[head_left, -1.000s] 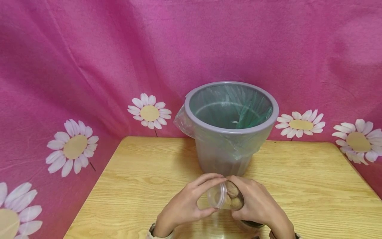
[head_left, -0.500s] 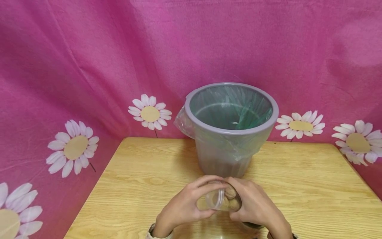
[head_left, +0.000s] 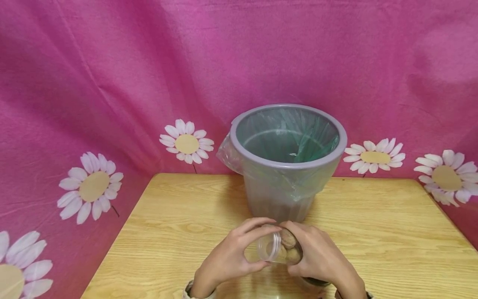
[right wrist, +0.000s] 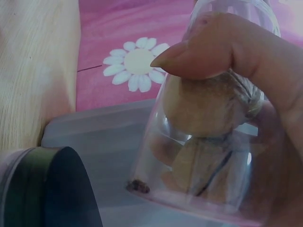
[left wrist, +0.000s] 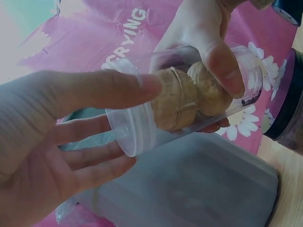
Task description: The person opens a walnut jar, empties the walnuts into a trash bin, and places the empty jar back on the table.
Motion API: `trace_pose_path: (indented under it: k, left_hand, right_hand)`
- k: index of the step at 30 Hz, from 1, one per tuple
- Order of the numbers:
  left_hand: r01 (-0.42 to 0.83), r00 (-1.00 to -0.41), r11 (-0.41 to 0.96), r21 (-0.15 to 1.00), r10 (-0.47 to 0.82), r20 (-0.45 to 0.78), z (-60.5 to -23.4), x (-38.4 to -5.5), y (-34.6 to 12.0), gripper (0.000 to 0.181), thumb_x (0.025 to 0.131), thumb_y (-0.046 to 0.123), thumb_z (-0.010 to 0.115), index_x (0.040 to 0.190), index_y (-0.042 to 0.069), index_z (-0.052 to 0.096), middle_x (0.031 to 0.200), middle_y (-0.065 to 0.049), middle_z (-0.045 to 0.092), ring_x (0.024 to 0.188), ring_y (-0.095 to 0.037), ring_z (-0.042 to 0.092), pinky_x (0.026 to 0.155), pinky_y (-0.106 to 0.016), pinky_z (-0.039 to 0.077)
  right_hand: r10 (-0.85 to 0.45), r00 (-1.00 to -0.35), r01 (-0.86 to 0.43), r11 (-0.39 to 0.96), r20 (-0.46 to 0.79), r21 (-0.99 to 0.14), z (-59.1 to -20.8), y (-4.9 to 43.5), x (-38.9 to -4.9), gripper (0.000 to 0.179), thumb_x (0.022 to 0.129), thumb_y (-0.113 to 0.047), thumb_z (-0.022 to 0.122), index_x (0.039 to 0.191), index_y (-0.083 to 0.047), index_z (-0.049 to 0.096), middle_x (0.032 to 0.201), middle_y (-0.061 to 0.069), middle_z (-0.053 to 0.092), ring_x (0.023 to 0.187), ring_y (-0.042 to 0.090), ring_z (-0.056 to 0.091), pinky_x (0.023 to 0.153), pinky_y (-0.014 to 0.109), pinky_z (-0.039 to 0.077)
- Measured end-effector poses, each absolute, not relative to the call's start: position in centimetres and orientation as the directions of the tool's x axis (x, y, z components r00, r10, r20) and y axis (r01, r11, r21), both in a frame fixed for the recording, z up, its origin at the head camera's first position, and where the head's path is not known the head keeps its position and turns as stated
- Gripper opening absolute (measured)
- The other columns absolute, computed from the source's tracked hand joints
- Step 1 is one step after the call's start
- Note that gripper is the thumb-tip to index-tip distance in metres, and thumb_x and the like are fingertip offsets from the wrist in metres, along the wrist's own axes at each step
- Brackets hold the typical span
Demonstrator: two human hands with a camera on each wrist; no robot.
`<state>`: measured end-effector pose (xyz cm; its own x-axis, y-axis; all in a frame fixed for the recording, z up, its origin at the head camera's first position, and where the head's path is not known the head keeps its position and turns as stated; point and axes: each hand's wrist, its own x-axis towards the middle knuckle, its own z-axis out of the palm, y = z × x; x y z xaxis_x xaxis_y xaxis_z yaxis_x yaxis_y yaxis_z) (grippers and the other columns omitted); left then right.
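Observation:
Both hands hold a clear plastic jar (left wrist: 246,78) that lies sideways, close in front of the bin. Several walnuts (left wrist: 175,99) sit inside it, and in the right wrist view a small dark bit (right wrist: 138,186) shows at its bottom. At the jar's left end is a clear, ridged lid (left wrist: 134,135). My left hand (head_left: 229,251) grips that lid, thumb on one side and fingers round the other. My right hand (head_left: 321,251) wraps the jar's body, its thumb (right wrist: 213,49) across the side and the other fingers partly hidden.
A grey bin (head_left: 276,203) with a thin see-through liner (head_left: 229,153) stands behind the hands on the wooden table (head_left: 179,216). Below the right hand is a dark-topped container (head_left: 316,282), mostly hidden. Pink cloth (head_left: 239,54) with daisies hangs at the back and left.
The jar and both hands have shifted very slightly to the left. Both grips look the same, and the bin stays where it was.

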<state>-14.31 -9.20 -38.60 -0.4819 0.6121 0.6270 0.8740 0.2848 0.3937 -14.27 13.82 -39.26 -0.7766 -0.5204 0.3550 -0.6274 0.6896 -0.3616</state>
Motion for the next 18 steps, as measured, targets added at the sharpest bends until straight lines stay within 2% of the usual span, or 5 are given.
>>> trace_pose_path:
  k: [6, 9, 13, 18]
  left_hand:
    - [0.868, -0.496, 0.307, 0.39, 0.582, 0.644, -38.61, -14.27, -9.16, 0.068, 0.07, 0.018, 0.087, 0.129, 0.008, 0.057, 0.126, -0.005, 0.057, 0.115, -0.014, 0.057, 0.098, -0.023, 0.044]
    - [0.868, -0.496, 0.308, 0.389, 0.581, 0.646, -38.53, -14.24, -9.14, 0.069, 0.07, 0.02, 0.087, 0.131, 0.01, 0.056, 0.134, -0.006, 0.053, 0.12, -0.016, 0.053, 0.1, -0.027, 0.043]
    - [0.887, -0.459, 0.274, 0.371, 0.605, 0.651, -38.38, -14.26, -9.15, 0.069, 0.069, 0.013, 0.086, 0.131, 0.011, 0.056, 0.141, -0.007, 0.048, 0.127, -0.019, 0.048, 0.103, -0.03, 0.041]
    - [0.901, -0.43, 0.246, 0.357, 0.621, 0.656, -38.33, -14.24, -9.12, 0.066, 0.069, 0.007, 0.085, 0.129, 0.008, 0.058, 0.133, -0.008, 0.055, 0.123, -0.017, 0.052, 0.101, -0.026, 0.042]
  right_hand:
    - [-0.516, -0.774, -0.629, 0.687, 0.366, -0.363, -39.26, 13.84, -14.24, 0.074, 0.044, -0.02, 0.087, 0.113, -0.024, 0.059, 0.095, -0.016, 0.062, 0.078, 0.003, 0.055, 0.062, 0.03, 0.047]
    - [-0.513, -0.775, -0.628, 0.691, 0.37, -0.359, -39.29, 13.81, -14.23, 0.074, 0.044, -0.02, 0.085, 0.113, -0.024, 0.059, 0.094, -0.016, 0.062, 0.076, 0.003, 0.054, 0.061, 0.029, 0.047]
    - [-0.505, -0.775, -0.626, 0.697, 0.379, -0.351, -39.3, 13.78, -14.2, 0.073, 0.045, -0.02, 0.083, 0.114, -0.024, 0.059, 0.095, -0.015, 0.063, 0.076, 0.004, 0.055, 0.06, 0.029, 0.047]
    - [-0.499, -0.778, -0.622, 0.696, 0.381, -0.358, -39.29, 13.75, -14.09, 0.073, 0.045, -0.019, 0.083, 0.114, -0.024, 0.06, 0.096, -0.015, 0.063, 0.077, 0.003, 0.056, 0.062, 0.03, 0.048]
